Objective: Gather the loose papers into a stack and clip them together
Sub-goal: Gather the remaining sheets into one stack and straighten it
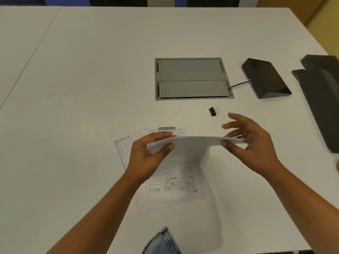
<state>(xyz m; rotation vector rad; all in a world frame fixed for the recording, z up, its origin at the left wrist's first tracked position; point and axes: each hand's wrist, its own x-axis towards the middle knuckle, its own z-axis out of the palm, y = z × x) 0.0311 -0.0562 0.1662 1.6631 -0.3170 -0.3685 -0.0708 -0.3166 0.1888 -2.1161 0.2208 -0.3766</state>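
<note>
gathering step | left hand (pixel 146 154) pinches the left edge of the lifted sheaf (pixel 192 143) | right hand (pixel 253 142) fingers spread wide, thumb touching its right edge | loose sheets (pixel 172 182) lie on the table (pixel 91 88) beneath | binder clip (pixel 213 111) untouched beyond | next, likely: collect the rest, square edges

The left forearm (pixel 102 202) and right forearm (pixel 300 195) are bare and reach forward, angling toward each other. The left hand (pixel 146 154) pinches the left end of a raised stack of papers (pixel 194 142), with the thumb on the near face and the fingers curled behind. The right hand (pixel 251 142) faces it palm inward, fingers straight and spread. Its thumb tip touches the stack's right end.
</note>
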